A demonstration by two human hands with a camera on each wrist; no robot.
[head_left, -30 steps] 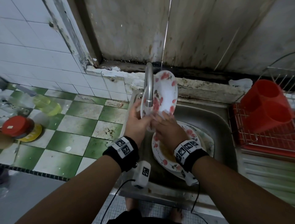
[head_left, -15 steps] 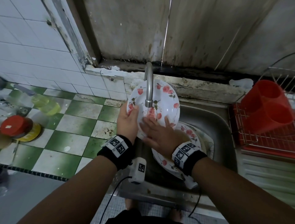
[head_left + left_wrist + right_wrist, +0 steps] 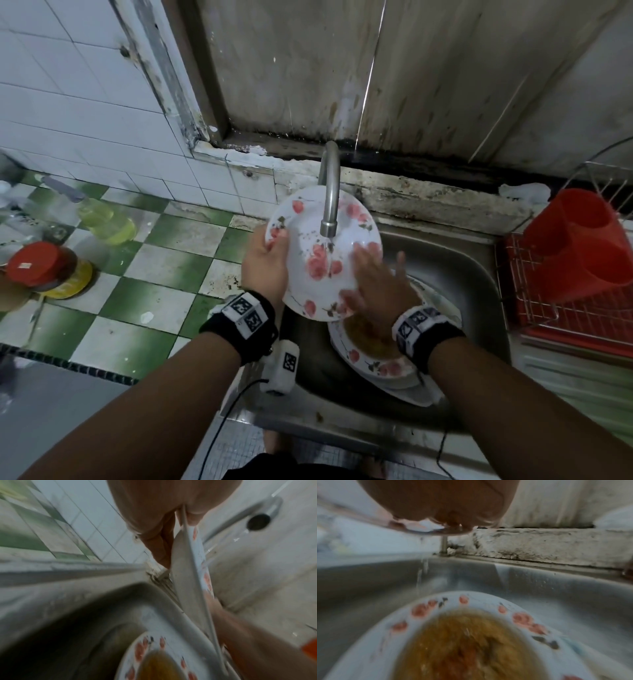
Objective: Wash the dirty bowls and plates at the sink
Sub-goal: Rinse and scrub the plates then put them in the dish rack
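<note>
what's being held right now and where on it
The left hand grips the floral plate by its left rim, thumb on the face, fingers behind. The right hand lies flat on the plate's face and grips nothing.

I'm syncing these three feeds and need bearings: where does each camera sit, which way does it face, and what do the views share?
Head: worn on the head, facing forward and down at the sink; shows both forearms, left hand, right hand.
Left wrist: looks along the left hand gripping the held plate by its rim.
Right wrist: looks under the right hand at the dirty plate below.
Shared: all three show the dirty plate in the sink.
</note>
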